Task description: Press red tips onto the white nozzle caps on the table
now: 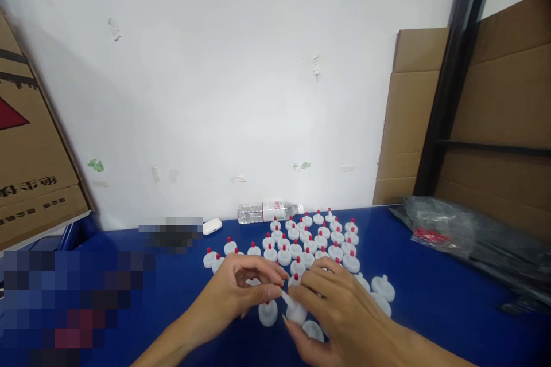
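My right hand [340, 304] grips a white nozzle cap [296, 313], its thin spout tilted up to the left. At the tip of that spout, thumb and fingers of my left hand [241, 284] pinch a small red tip cap [279, 285], mostly hidden by the fingers. Whether the red piece is fully seated cannot be seen. Around both hands stand several white nozzle caps with red tips [284, 255]. Close to my right hand are a nozzle cap without a red tip [383, 288] and another white piece [313, 331], partly covered.
A clear plastic bottle [262, 213] lies against the wall behind the caps, beside a small white case [212, 226]. On the right of the blue table [172, 304], a clear bag with red pieces [434, 236] rests on dark plastic. Cardboard boxes [38, 143] flank the left side.
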The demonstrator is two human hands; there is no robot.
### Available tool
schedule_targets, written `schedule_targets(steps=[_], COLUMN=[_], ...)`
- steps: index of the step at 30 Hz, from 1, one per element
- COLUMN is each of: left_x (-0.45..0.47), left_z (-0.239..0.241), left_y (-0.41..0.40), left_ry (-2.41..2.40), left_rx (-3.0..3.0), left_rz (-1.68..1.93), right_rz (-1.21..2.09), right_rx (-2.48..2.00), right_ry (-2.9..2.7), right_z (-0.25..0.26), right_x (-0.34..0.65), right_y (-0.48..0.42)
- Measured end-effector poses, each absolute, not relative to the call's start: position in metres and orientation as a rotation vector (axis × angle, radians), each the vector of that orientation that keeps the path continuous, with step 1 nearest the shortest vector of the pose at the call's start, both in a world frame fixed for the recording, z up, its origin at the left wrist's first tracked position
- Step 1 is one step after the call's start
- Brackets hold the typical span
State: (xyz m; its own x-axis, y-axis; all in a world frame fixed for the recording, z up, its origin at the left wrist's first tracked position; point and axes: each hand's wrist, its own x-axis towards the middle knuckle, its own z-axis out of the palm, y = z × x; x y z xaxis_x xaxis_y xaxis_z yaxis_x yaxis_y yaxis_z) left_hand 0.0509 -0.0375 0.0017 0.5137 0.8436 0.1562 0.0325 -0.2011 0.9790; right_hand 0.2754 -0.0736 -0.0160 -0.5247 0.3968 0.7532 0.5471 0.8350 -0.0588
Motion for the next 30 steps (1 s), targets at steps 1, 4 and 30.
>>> schedule_targets(steps=[1,4,30], left_x=[0.051,0.053,0.057], left_z=[0.001,-0.004,-0.002], left_y=[-0.037,-0.037,-0.049], left_ry=[0.774,0.823,0.941], left_rx=[1.612,1.586,2.033], left_rz=[0.874,0.835,0.693], right_rz=[-0.247,-0.271,-0.559], right_rx=[-0.672,-0.669,-0.634], right_ry=[-2.181,-2.188,-2.344], right_z=[-0.015,-0.012,-0.014], right_x=[0.276,0.277,0.278], right_y=[-0.074,-0.074,-0.068])
